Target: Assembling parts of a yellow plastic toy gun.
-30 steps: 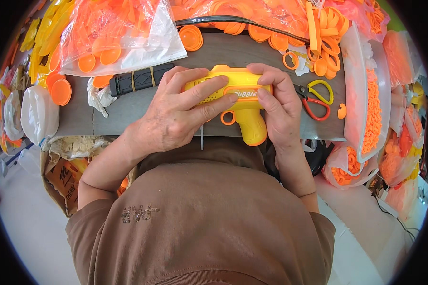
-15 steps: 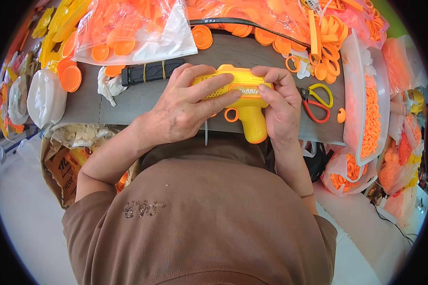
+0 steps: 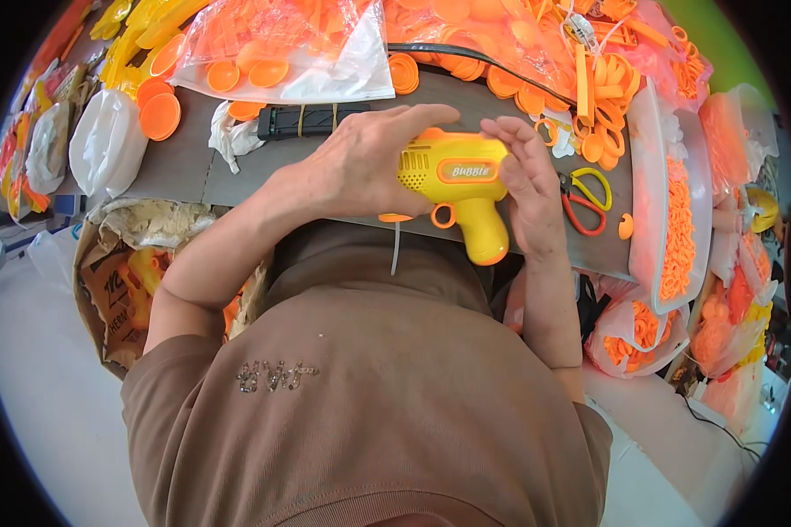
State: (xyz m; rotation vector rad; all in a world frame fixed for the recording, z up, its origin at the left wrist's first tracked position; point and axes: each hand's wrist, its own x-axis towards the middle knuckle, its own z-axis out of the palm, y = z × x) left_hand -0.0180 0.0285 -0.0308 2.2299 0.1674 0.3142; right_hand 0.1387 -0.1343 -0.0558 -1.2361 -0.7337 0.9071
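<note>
A yellow toy gun (image 3: 471, 198) with an orange-edged oval label and an orange ring at its trigger is held over the near edge of the table, handle down. My left hand (image 3: 365, 162) is wrapped round its front end, hiding the muzzle, thumb and upper fingers reaching over the top. Beside the gun's rear is my right hand (image 3: 529, 184), its fingers apart and loosely bent; whether a fingertip touches the casing I cannot make out. To the right lie pliers (image 3: 586, 202) with one red and one yellow handle.
Behind are a black strip-like bundle (image 3: 303, 121) with bands and a plastic bag (image 3: 351, 79) of orange parts. Orange discs (image 3: 160, 116) and a white tub (image 3: 105, 145) stand left. At right is a clear bin (image 3: 679, 237) of small orange pieces. A paper sack (image 3: 114, 299) sits below left.
My left fingers have slid from the gun's side to its front end, baring the label and vents. My right fingers have loosened from the rear. The view has shifted slightly.
</note>
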